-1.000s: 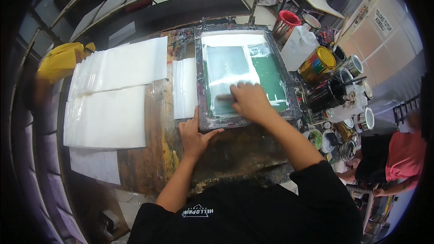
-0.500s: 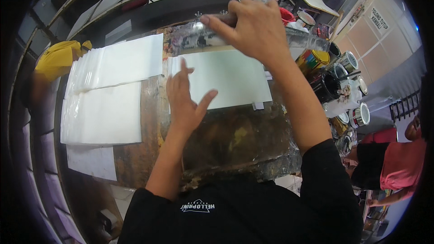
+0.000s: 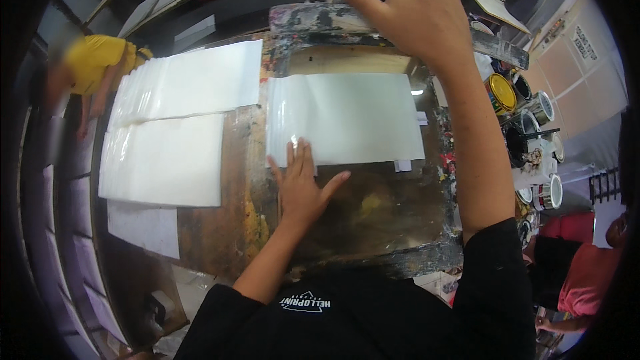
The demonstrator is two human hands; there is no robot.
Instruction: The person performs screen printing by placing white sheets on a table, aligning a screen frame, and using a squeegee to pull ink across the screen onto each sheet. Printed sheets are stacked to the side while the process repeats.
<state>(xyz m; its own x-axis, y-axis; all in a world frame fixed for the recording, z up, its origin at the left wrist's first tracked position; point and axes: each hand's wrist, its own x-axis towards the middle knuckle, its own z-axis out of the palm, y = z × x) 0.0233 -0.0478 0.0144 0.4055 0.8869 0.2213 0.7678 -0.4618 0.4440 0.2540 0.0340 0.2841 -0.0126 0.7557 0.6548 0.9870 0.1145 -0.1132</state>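
Note:
A pale, glossy sheet [image 3: 353, 117] like a flat plastic bag lies on a dark, shiny, paint-stained board [image 3: 387, 213], creased along its left side. My left hand [image 3: 301, 183] rests at the sheet's lower left edge, fingers spread, fingertips on it. Higher up, my right hand [image 3: 423, 17] is closed, thumb stretched left, at a raised, paint-crusted frame [image 3: 320, 20] like a screen-printing frame. Part of the frame is hidden behind this hand. Small white tabs [image 3: 403, 166] sit at the sheet's lower and right edges.
Left of the board are two overlapping piles of white glossy bags [image 3: 163, 160], with a white paper [image 3: 143, 227] below. Paint cans [image 3: 500, 93] crowd the right side. A person in yellow [image 3: 100, 67] is at the left, another in a pink shirt [image 3: 587, 280] at the right.
The right hand and the paint-crusted frame have risen away from the sheet, showing the board beyond it. My left hand has come down from above the sheet to its lower left edge.

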